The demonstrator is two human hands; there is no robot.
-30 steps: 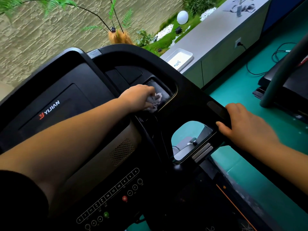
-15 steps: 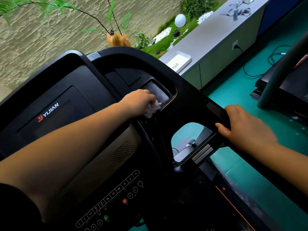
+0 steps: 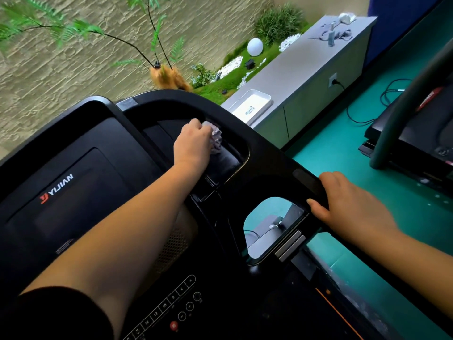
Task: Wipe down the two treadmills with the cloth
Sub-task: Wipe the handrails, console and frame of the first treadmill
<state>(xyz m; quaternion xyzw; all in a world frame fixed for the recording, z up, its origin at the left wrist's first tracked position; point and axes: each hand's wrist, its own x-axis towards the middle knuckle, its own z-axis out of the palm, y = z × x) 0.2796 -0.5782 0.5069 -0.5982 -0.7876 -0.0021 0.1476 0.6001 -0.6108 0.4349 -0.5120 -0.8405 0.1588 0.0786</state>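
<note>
A black treadmill console (image 3: 81, 192) marked YIJIAN fills the lower left. My left hand (image 3: 192, 144) grips a crumpled pale cloth (image 3: 215, 137) and presses it into the recessed tray at the console's upper right. My right hand (image 3: 348, 202) holds the black right handrail (image 3: 289, 165), fingers curled over its far side and thumb on the near edge. A second treadmill (image 3: 421, 133) with a grey-green curved handrail stands at the right edge, only partly in view.
A grey cabinet (image 3: 306, 69) with a white tray (image 3: 252, 104) and a small bottle runs behind the console. Cables (image 3: 367, 104) lie on the green floor between the two treadmills. Plants and a stone wall stand beyond.
My left hand has slid the cloth away from me, from the near part of the recessed tray towards its far end. My right hand stays on the handrail.
</note>
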